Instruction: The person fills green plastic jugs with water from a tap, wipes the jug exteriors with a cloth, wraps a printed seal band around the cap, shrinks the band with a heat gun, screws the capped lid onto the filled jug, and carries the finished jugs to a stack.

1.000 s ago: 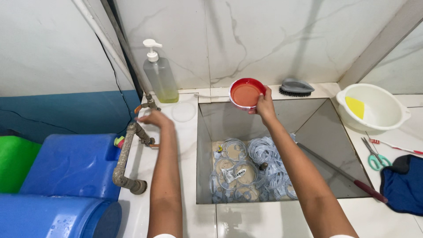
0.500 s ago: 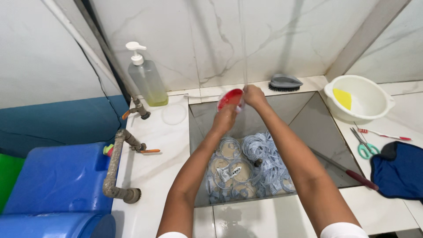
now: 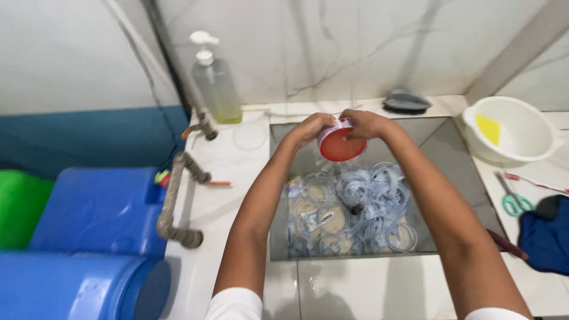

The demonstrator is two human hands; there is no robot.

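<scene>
A white marble-look counter [image 3: 367,284] surrounds a square grey sink [image 3: 438,148], backed by a pale veined wall. The basin floor is covered with clear round plastic lids and cups [image 3: 349,207]. Both hands meet over the far half of the sink, and between them is a small red container [image 3: 339,145], tipped so its round opening faces the camera. The left hand [image 3: 308,127] curls around its left rim, fingers pressed against the wall of the container; the right hand [image 3: 366,123] wraps over its top and right side, fingers bent down onto the rim. Both hands look wet. Both forearms stretch forward from the bottom of the view and converge, elbows out, wrists bent slightly inward.

Beyond the left hand stands a clear pump bottle [image 3: 214,83] with yellowish liquid at its base, near a brown tap [image 3: 201,125] whose pipe [image 3: 172,201] runs down the counter edge. Further left of the hands sit blue plastic drums [image 3: 95,207]. Just past the right hand, on the sink's far ledge, lies a dark scrubbing brush [image 3: 405,101]. To the right of the grip rests a white bowl [image 3: 521,148] holding a yellow sponge [image 3: 491,129], and nearer the camera on that side lie green-handled scissors [image 3: 513,200] and a dark blue cloth [image 3: 545,237].
</scene>
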